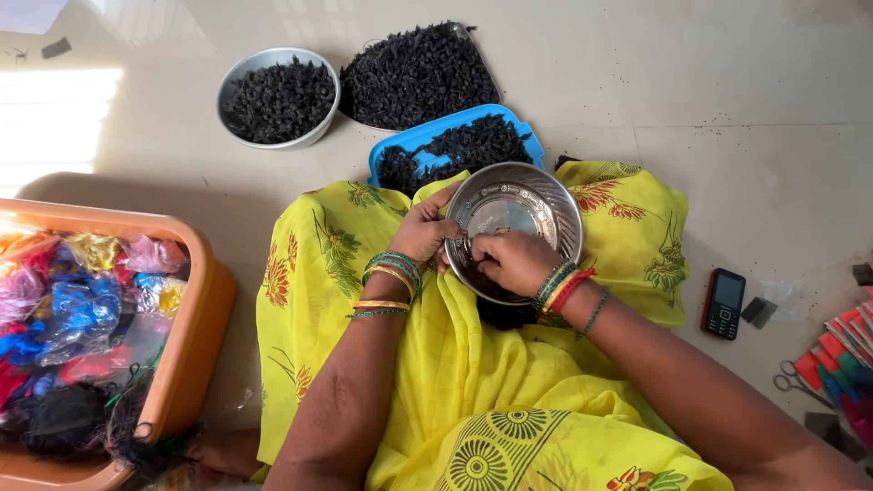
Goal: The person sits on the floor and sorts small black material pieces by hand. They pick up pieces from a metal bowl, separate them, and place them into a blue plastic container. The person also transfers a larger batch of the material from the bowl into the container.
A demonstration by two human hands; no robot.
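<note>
A shiny steel bowl [532, 195] rests tilted on my lap, over yellow flowered cloth [455, 364]. My left hand [424, 229] grips the bowl's left rim. My right hand [515, 261] is curled inside the bowl's near edge, fingers closed on small dark pieces there; what exactly it pinches is hidden. Both wrists carry coloured bangles.
On the floor ahead sit a grey bowl [238, 73], a heaped tray [468, 36] and a blue tray [427, 135], all with small black pieces. An orange tub [195, 314] of coloured plastic bags stands left. A dark phone [723, 303], scissors [789, 377] and coloured strips [841, 355] lie right.
</note>
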